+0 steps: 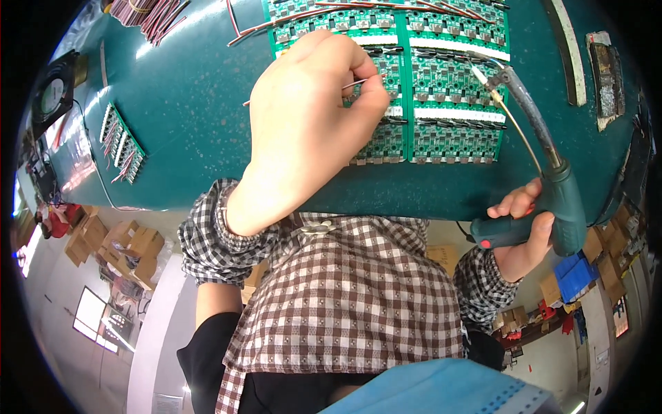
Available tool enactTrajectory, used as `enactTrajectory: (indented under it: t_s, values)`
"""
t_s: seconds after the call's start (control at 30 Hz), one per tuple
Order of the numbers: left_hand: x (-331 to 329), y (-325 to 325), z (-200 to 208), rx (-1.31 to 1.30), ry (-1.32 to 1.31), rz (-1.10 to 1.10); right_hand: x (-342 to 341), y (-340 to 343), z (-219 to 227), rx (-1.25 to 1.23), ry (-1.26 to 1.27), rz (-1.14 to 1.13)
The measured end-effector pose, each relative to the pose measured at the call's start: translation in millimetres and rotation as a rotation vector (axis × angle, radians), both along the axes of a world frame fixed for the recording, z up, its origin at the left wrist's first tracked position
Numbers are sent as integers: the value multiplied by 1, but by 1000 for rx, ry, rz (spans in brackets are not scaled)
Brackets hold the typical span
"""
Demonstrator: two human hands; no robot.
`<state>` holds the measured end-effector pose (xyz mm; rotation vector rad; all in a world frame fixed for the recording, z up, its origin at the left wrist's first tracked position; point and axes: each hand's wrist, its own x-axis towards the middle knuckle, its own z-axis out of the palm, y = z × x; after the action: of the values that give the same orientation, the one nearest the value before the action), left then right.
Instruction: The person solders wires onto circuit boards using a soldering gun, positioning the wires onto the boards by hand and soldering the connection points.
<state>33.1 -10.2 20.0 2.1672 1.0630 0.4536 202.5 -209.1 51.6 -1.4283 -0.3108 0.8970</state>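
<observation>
Wire [354, 84] in left fingers [372, 98], soldering gun [567, 207] in right fingers [514, 203]

green circuit boards [458, 93] partly hidden by left hand [310, 103], wire bundle [140, 15] toward far edge of tabletop [186, 90] cut off by picture's top, components [441, 74] too small to tell

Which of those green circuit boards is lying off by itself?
The small board on the picture's left, between the black fan and the left hand. It lies slanted and alone, while the larger boards sit side by side.
</observation>
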Motion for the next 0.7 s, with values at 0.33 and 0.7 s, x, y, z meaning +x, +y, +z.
enactTrajectory:
  t_s: [0.33, 0.7]
  values:
    - [-26, -19, 1, 228, 24, -146, 9, -5, -18, 87, 214, 13]
    - [-28, -27, 1, 291, 77, -188, 12, -9, -15, 101, 217, 35]
